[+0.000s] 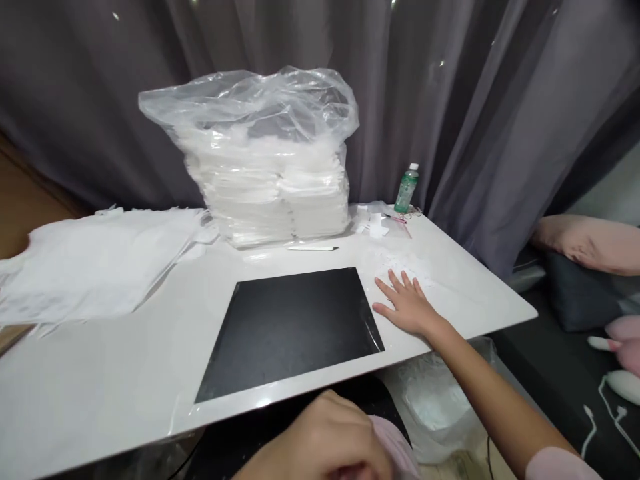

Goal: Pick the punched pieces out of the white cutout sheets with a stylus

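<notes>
My right hand (405,308) lies on the white table with its fingers spread, just right of a black rectangular board (295,330). Small white scraps (417,267) are scattered by its fingertips. Close to the camera, below the table's front edge, my left hand (333,433) is curled into a fist. Its fingers face away from view, so whatever it may hold is hidden. The board lies flat near the front edge, with what looks like clear film along its right side. Behind it rests a white pen-like stick (313,249) with a dark tip.
A large clear plastic bag (280,180) of stacked white sheets stands at the back. White flat bags or cloths (95,260) lie piled at left. Beside the curtain are a green-labelled bottle (407,189) and paper pieces (373,223). A clear bag (433,393) hangs below the table edge.
</notes>
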Available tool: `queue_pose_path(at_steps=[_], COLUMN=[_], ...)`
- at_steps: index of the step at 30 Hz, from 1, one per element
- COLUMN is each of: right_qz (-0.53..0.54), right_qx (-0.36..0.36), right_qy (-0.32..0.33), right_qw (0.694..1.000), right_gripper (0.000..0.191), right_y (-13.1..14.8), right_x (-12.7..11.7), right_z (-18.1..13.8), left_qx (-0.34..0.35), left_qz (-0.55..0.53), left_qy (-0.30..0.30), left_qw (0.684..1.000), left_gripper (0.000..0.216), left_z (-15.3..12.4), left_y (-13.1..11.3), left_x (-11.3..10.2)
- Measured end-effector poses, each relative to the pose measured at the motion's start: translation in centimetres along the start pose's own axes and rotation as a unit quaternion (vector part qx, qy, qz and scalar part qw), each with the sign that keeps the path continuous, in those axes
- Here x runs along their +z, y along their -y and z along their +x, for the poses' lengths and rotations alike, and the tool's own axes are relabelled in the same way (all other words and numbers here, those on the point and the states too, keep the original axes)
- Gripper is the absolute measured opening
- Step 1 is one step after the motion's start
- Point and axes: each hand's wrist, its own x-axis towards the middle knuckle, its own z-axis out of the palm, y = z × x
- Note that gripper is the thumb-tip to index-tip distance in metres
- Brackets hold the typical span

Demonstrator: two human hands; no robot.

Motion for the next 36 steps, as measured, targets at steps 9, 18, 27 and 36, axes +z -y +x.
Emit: queue_pose_path(at_steps=[9,18,27,36], right_qz=[0.015,0.007,0.015,0.110], right_qx=[0.073,0.021,-0.042,0.009], right_qy=[-0.030,-0.116,-0.117,-0.244], right_qw=[0.997,0.993,0.992,0.964], right_gripper=[0.071,0.030,0.013,0.020], right_y=[-5.9,-6.3,-6.9,-9.4], right_x=[-1.7,-0.9,-1.4,-3.9], right_z=[6.6,5.2,5.5,0.8], left_qx=[-0.263,-0.375,-0.413,-0.405], left_qz=[-0.244,-0.354,-0.473,-0.510], left_qy=[0.078,0.020,-0.114,-0.132], left_qw=[0.930,0.856,0.770,0.747], left_gripper=[0.061,0.058,0.054,0.046], left_z=[1.4,-0.2,-1.1,-0.6], left_y=[11.4,18.4,20.0,20.0], left_x=[6.3,6.1,5.8,5.3])
